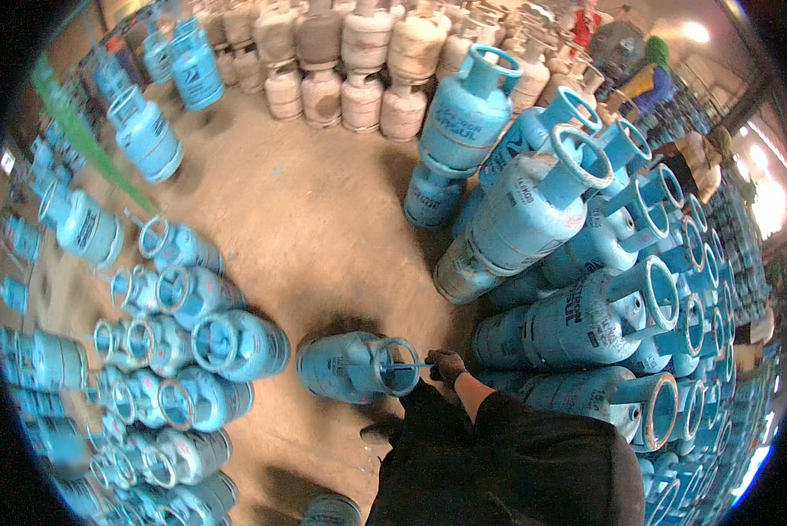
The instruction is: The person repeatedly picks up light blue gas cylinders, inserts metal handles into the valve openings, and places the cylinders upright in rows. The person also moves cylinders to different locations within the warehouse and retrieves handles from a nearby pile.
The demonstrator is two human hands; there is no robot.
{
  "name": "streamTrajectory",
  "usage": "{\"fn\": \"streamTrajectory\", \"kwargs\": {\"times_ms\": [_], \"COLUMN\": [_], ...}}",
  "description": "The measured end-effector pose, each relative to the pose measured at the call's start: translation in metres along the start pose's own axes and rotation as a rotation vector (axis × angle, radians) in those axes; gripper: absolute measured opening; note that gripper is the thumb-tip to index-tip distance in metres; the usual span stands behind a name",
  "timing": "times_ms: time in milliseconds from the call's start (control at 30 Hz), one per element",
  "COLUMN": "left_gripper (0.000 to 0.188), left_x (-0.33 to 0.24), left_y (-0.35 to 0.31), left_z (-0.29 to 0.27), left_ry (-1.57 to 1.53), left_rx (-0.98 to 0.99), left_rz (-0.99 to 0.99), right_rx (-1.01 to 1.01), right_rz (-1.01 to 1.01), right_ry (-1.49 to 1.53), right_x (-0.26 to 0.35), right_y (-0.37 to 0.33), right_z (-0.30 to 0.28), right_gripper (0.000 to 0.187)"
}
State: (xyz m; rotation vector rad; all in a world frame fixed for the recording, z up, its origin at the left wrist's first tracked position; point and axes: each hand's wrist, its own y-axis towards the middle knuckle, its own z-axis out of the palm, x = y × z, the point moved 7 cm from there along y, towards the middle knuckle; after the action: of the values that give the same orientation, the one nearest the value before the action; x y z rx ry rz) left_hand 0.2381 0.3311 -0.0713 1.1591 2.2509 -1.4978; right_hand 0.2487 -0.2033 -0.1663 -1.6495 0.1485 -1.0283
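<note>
My right hand, in a dark glove, is closed round a thin blue rod. The rod's far end reaches into the ring collar of a light blue gas cylinder; whether it hooks onto the collar or the valve I cannot make out. That cylinder stands on the brown floor just left of my hand, tilted in this wide view. My black sleeve fills much of the lower picture. No part of my left hand shows.
Blue gas cylinders crowd the right side, some stacked. More blue cylinders stand in rows at left. Pale dusty cylinders are stacked at the back. A green post stands at far left. Other people are at the back right.
</note>
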Motion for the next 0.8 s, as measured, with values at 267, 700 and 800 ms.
{"fn": "streamTrajectory", "kwargs": {"times_ms": [267,700,800], "left_gripper": [0.043,0.043,0.043], "left_x": [-0.196,-0.228,-0.214], "left_y": [0.086,0.138,0.145], "left_z": [0.034,0.017,0.003], "left_ry": [0.134,0.200,0.185], "left_rx": [0.155,0.236,0.252], "left_rz": [0.151,0.173,0.175], "right_rx": [-0.094,-0.367,-0.353], "right_rz": [-0.379,-0.343,-0.907], "right_ry": [-1.267,-0.403,-0.946], "right_x": [0.008,0.083,0.143], "right_y": [0.096,0.024,-0.036], "right_z": [-0.028,0.026,0.076], "right_gripper": [0.026,0.041,0.041]}}
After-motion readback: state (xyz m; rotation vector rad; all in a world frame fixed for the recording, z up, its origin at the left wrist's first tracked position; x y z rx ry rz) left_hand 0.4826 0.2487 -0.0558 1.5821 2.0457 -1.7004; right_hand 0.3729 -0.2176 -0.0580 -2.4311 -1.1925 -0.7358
